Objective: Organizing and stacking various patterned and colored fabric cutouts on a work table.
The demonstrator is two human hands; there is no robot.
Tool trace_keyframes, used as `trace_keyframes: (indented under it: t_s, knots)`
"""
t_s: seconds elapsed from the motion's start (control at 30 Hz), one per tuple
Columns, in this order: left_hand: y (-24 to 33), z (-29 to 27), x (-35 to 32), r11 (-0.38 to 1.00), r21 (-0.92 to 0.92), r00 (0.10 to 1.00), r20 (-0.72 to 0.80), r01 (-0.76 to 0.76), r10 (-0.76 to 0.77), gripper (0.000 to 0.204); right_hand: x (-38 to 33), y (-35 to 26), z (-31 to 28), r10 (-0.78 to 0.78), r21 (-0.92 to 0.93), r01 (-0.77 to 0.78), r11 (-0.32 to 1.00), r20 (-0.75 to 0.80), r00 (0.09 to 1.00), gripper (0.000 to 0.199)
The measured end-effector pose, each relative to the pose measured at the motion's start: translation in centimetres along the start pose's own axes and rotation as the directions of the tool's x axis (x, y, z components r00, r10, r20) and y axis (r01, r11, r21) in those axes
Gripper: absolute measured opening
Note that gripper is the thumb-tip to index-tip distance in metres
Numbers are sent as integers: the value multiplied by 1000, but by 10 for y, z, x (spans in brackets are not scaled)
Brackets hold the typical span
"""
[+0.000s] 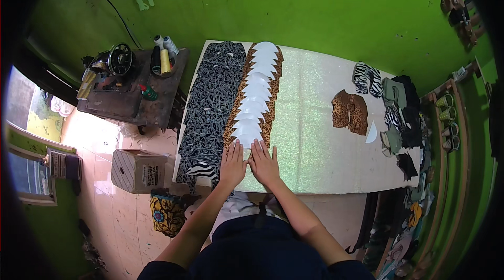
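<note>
A column of overlapping white half-round pieces [255, 91] runs down a strip of brown leopard-print fabric [277, 67] on the table. My left hand [233, 163] lies flat with its fingers stretched over the near end of that column. Beside it, my right hand [264, 162] also rests flat, fingers extended, thumbs close together. Neither hand grips anything. Left of the strip lies a wide dark fabric [212, 96] with a grey line pattern, and a zebra-print scrap [202, 170] sits on its near end.
The pale table [310, 164] also carries leopard-print pieces [350, 112], a lone white half-round piece [371, 132] and heaped scraps [394, 93] at its right. At the left stand a sewing machine [113, 62], thread cones [165, 62] and a cardboard box [137, 171]. Sandals [447, 114] sit on a right-hand rack.
</note>
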State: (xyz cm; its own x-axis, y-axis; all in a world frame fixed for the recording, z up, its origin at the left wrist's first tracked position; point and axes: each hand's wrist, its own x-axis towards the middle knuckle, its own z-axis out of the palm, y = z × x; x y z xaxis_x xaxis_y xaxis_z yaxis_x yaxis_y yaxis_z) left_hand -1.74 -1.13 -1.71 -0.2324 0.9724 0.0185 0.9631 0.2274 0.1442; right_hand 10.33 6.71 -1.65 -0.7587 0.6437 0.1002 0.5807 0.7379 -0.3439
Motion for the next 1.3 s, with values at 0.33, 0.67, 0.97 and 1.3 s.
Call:
trace_keyframes:
  t_s: [0.33, 0.67, 0.97, 1.3]
  knots:
    - [105, -8, 47, 957, -276, 987, -151, -94, 54, 35, -33, 82, -55, 62, 254, -12, 967, -192, 979, 28]
    - [273, -9, 144, 851, -477, 973, -42, -219, 227, 20, -73, 250, -141, 206, 273, -133, 953, -257, 944, 15]
    - [314, -22, 215, 897, -433, 996, -41, -89, 79, 20, -48, 348, -181, 360, 230, -296, 927, -322, 876, 14]
    - [303, 6, 275, 974, -225, 998, -66, -39, 24, 31, 21, 393, -163, 444, 75, -448, 891, -358, 822, 42]
